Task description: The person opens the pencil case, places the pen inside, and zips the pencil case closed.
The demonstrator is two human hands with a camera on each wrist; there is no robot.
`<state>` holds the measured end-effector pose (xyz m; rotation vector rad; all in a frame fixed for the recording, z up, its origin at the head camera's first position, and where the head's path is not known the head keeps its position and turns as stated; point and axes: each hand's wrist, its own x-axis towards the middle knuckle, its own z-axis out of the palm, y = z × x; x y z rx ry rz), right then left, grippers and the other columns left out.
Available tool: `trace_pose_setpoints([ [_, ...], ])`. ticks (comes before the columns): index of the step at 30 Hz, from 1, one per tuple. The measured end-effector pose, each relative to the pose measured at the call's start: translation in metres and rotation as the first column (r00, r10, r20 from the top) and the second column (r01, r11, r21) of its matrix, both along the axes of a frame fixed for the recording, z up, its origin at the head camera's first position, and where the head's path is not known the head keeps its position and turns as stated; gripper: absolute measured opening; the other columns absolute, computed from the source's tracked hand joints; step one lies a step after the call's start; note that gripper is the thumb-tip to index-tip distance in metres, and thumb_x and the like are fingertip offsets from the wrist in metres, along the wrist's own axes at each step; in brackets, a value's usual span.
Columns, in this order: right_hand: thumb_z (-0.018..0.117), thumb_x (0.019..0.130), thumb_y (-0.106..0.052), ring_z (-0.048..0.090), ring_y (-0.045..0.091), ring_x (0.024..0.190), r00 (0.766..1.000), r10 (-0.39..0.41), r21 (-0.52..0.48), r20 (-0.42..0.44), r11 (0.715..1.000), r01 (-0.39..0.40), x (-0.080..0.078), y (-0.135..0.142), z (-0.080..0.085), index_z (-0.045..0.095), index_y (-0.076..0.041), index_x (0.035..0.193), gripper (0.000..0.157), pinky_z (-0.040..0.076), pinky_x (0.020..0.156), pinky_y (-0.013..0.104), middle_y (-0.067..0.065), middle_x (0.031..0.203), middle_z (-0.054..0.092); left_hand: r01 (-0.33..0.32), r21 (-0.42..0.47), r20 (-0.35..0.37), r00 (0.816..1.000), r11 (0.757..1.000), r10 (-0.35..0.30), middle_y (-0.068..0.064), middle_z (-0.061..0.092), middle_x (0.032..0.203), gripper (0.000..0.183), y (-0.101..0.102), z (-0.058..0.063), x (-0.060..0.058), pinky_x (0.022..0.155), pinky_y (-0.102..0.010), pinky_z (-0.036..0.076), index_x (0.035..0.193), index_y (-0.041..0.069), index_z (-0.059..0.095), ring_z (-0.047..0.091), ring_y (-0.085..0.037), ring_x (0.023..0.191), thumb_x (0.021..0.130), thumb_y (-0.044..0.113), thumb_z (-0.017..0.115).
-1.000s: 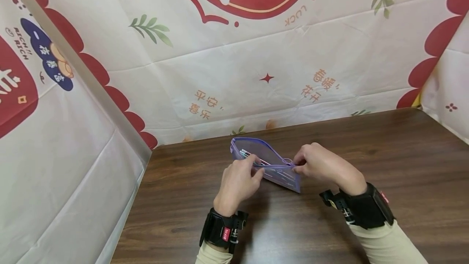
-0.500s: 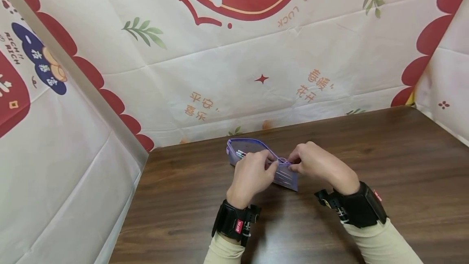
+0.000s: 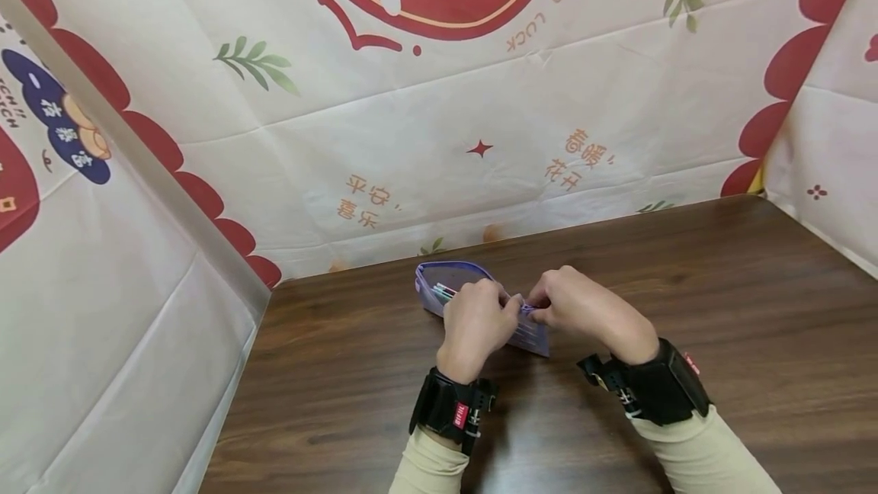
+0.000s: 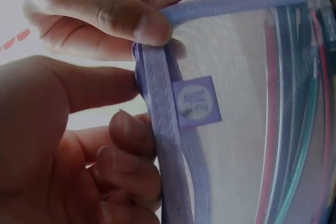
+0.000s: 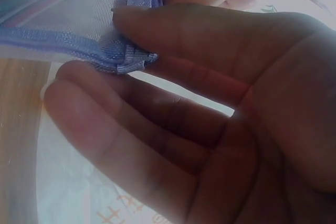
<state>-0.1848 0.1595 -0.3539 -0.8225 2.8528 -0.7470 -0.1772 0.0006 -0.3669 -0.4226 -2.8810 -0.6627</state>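
Note:
A purple mesh zip pencil pouch (image 3: pixel 532 339) is held up between both hands over the table, its mouth gaping at the left end. Slim pens (image 3: pixel 443 293) show through that opening; in the left wrist view, pink and teal pens (image 4: pixel 270 103) lie behind the mesh. My left hand (image 3: pixel 476 322) pinches the zipped edge close beside the right fingers, its other fingers curled below. My right hand (image 3: pixel 590 311) grips the right end corner, thumb (image 5: pixel 157 24) on the mesh side. A small purple label (image 4: pixel 197 102) hangs at the zip edge. The zip pull is hidden by the fingers.
The brown wood-grain table (image 3: pixel 329 387) runs back to a white printed cloth (image 3: pixel 309 166) hanging behind it. More cloth hangs at the left (image 3: pixel 137 311) and at the right side. Each wrist wears a black camera strap (image 3: pixel 446 406).
My left hand has moved right along the pouch's top edge until it meets the right hand. My right hand keeps its hold on the corner. The head view has shifted slightly.

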Motion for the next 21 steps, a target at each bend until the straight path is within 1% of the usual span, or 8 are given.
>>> trace_pose_setpoints([
  [5, 0.067, 0.082, -0.004, 0.043, 0.008, 0.051, 0.999, -0.017, 0.004, 0.033, 1.000, 0.017, 0.0004, 0.0003, -0.0009, 0.070, -0.009, 0.070, 0.013, 0.037, 0.048, 0.024, -0.003, 0.059, 0.056, -0.011, 0.078, -0.020, 1.000, 0.997, 0.013, 0.007, 0.060, 0.058, 0.027, 0.0000, -0.0025, 0.0012, 0.038, -0.023, 0.032, 0.069, 0.016, 0.068, 0.047, -0.006, 0.045, 0.088, 0.035, 0.062],
  [8, 0.067, 0.083, -0.004, 0.045, 0.009, 0.053, 0.998, -0.028, 0.003, 0.062, 1.000, 0.028, 0.0001, -0.0001, -0.0010, 0.072, -0.009, 0.072, 0.013, 0.038, 0.049, 0.025, -0.001, 0.062, 0.060, -0.003, 0.157, -0.016, 1.000, 0.988, 0.006, 0.006, 0.057, 0.055, 0.027, -0.0024, -0.0036, 0.0023, 0.038, -0.022, 0.030, 0.067, 0.015, 0.064, 0.045, -0.006, 0.043, 0.088, 0.033, 0.063],
  [12, 0.067, 0.083, -0.004, 0.047, 0.009, 0.054, 0.996, -0.031, 0.006, 0.083, 1.000, 0.031, -0.0003, -0.0003, -0.0005, 0.074, -0.008, 0.075, 0.012, 0.041, 0.050, 0.026, 0.002, 0.066, 0.065, 0.025, 0.250, 0.009, 1.000, 0.968, -0.028, 0.006, 0.052, 0.051, 0.027, -0.0049, -0.0046, 0.0038, 0.037, -0.020, 0.027, 0.066, 0.013, 0.061, 0.042, -0.005, 0.040, 0.089, 0.027, 0.063],
  [15, 0.067, 0.083, -0.004, 0.049, 0.009, 0.055, 0.996, -0.034, 0.013, 0.080, 0.999, 0.033, -0.0005, -0.0002, -0.0004, 0.075, -0.008, 0.077, 0.011, 0.043, 0.050, 0.026, 0.003, 0.068, 0.067, 0.039, 0.301, 0.042, 0.998, 0.953, -0.054, 0.005, 0.054, 0.051, 0.026, -0.0048, -0.0054, 0.0034, 0.036, -0.019, 0.027, 0.067, 0.011, 0.061, 0.044, -0.004, 0.039, 0.090, 0.024, 0.062],
  [17, 0.067, 0.083, -0.004, 0.050, 0.009, 0.056, 0.996, -0.036, 0.019, 0.077, 0.999, 0.035, -0.0004, -0.0003, 0.0000, 0.075, -0.007, 0.078, 0.010, 0.043, 0.051, 0.026, 0.003, 0.069, 0.068, 0.039, 0.329, 0.064, 0.996, 0.944, -0.063, 0.004, 0.057, 0.050, 0.025, -0.0045, -0.0057, 0.0031, 0.035, -0.018, 0.029, 0.068, 0.010, 0.063, 0.047, -0.003, 0.038, 0.090, 0.023, 0.062],
  [21, 0.066, 0.083, -0.004, 0.051, 0.010, 0.057, 0.996, -0.046, 0.035, 0.077, 0.998, 0.044, -0.0006, -0.0005, 0.0006, 0.076, -0.007, 0.080, 0.011, 0.044, 0.051, 0.026, 0.003, 0.070, 0.068, 0.012, 0.374, 0.112, 0.992, 0.927, -0.057, 0.003, 0.062, 0.050, 0.024, -0.0040, -0.0056, 0.0036, 0.035, -0.018, 0.032, 0.071, 0.008, 0.065, 0.053, -0.002, 0.039, 0.090, 0.022, 0.063],
])
